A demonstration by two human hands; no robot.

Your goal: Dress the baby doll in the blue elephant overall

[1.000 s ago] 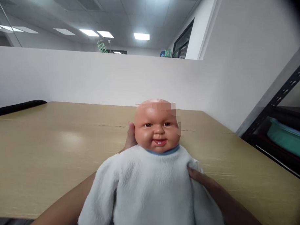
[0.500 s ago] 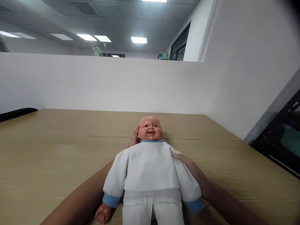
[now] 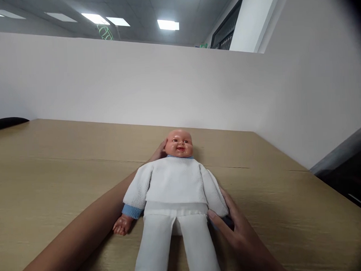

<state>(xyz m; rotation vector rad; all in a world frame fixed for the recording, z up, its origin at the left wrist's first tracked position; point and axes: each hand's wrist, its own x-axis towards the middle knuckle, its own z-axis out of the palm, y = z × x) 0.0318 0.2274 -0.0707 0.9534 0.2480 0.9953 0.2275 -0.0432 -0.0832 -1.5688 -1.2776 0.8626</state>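
A baby doll (image 3: pixel 176 179) in a white fleece top, blue cuffs and white trousers lies face up on the wooden table (image 3: pixel 81 186), its head toward the far side. My left hand (image 3: pixel 161 150) cups the side of the doll's head, most of its fingers hidden behind it. Lower down, my right hand (image 3: pixel 231 222) holds the doll's side at the hip. Its thumb rests against the trouser waist, while its fingers pass along the outside of the sleeve. The doll's hand on that side is hidden.
A white partition wall (image 3: pixel 137 81) stands behind the table. A black curved object (image 3: pixel 8 122) shows at the far left edge. To the right, beyond the table edge, is a dark rack (image 3: pixel 347 173).
My right hand has slid down from the doll's shoulder to its hip. My left hand stays at the head. The camera view has tilted down slightly.
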